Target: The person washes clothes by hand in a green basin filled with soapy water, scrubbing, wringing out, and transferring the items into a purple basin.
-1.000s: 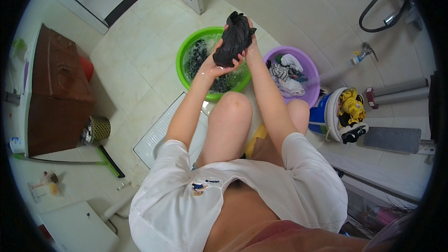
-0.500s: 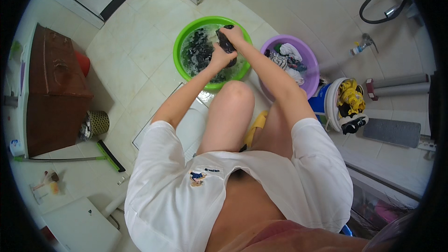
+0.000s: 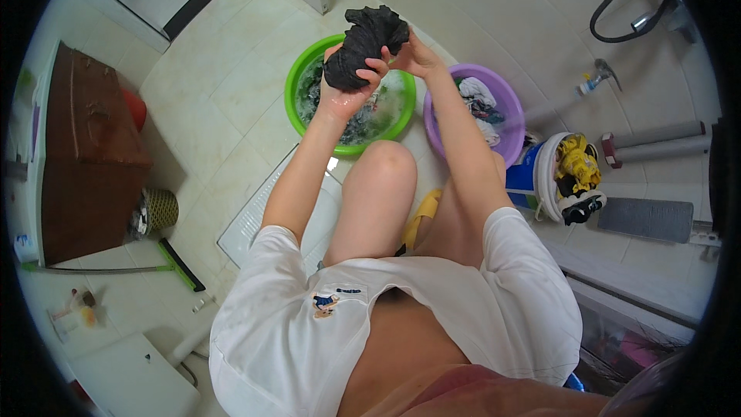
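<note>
I hold a wet black garment (image 3: 364, 44) bunched up above the green basin (image 3: 297, 81). My left hand (image 3: 347, 86) grips its lower part from the left. My right hand (image 3: 413, 54) clutches it from the right side. The green basin on the tiled floor holds soapy water and more dark laundry. My bare knees sit just below the basin.
A purple basin (image 3: 505, 100) with mixed clothes stands to the right of the green one. Further right is a white bucket (image 3: 544, 177) with yellow and black items. A brown cabinet (image 3: 85, 154), a woven basket (image 3: 158, 208) and a green-handled squeegee (image 3: 181, 265) are at left. A white mat (image 3: 255, 216) lies under my left arm.
Half a second ago both hands pressed the black garment down in the green basin. Now they have lifted it up above the basin again.
</note>
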A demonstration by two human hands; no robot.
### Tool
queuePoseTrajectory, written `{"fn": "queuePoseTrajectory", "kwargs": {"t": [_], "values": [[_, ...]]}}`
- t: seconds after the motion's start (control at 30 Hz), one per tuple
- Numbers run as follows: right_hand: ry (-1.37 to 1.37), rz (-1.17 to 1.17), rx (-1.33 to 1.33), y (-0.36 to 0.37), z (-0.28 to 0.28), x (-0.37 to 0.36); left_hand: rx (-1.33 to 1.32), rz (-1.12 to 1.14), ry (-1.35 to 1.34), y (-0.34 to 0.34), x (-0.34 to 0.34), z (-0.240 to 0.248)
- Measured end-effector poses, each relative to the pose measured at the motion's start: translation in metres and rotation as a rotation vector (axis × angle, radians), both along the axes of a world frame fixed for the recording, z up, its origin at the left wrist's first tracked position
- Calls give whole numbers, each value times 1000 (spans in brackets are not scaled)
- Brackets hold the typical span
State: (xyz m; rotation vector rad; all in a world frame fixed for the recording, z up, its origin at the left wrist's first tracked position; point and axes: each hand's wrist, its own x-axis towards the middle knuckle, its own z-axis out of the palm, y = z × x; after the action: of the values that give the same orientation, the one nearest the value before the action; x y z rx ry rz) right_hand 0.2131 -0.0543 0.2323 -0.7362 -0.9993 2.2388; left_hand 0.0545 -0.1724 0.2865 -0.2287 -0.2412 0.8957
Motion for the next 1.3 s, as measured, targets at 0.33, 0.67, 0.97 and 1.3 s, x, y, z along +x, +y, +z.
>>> {"fn": "queuePoseTrajectory", "kwargs": {"t": [0.33,0.67,0.97,1.3], "values": [[421,-204,42,0,60,-38,-75,8,-186,-20,-14,47],[-322,-129,356,-20,56,-59,93,-108,1133,-18,-33,1],[-896,-416,949,-37,-20,-72,-9,22,1412,-11,-16,-91],[-847,-578,956,-2,19,-8,-71,-48,666,30,-18,-120]]}}
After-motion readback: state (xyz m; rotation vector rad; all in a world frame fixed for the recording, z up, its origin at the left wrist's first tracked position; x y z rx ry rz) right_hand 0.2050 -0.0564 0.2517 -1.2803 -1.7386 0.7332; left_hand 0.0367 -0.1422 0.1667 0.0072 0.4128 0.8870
